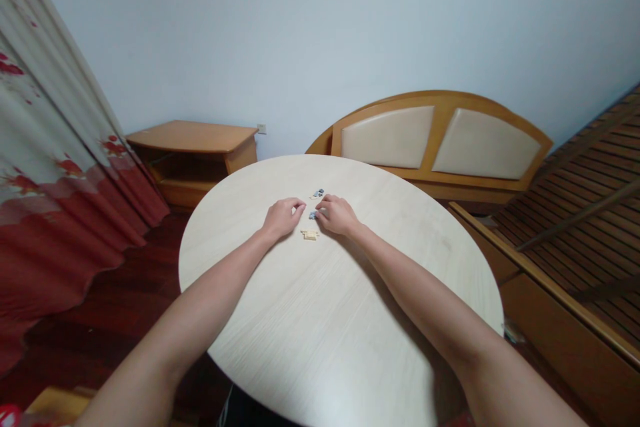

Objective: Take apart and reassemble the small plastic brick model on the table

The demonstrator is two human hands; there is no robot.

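Note:
On the round table (270, 340) my left hand (284, 217) rests with thumb and fingertips pinched together. Whatever may be between those fingertips is too small to make out. Opposite it, my right hand (339, 215) has its curled fingers closed at a small blue-grey piece (313, 215), which looks like a toy building brick. Nearer to me lies a small group of tan pieces (310, 235), flat on the tabletop. Just beyond my fingertips sit several small dark and grey-blue pieces (319, 193), with a light tan one beside them.
Behind the table at the left stands a wooden cabinet (195, 137) beside a red and white curtain (75, 213). A padded headboard (435, 140) leans by the wall at the back right. Wooden slats (590, 213) and a bed rail (550, 287) flank the right side.

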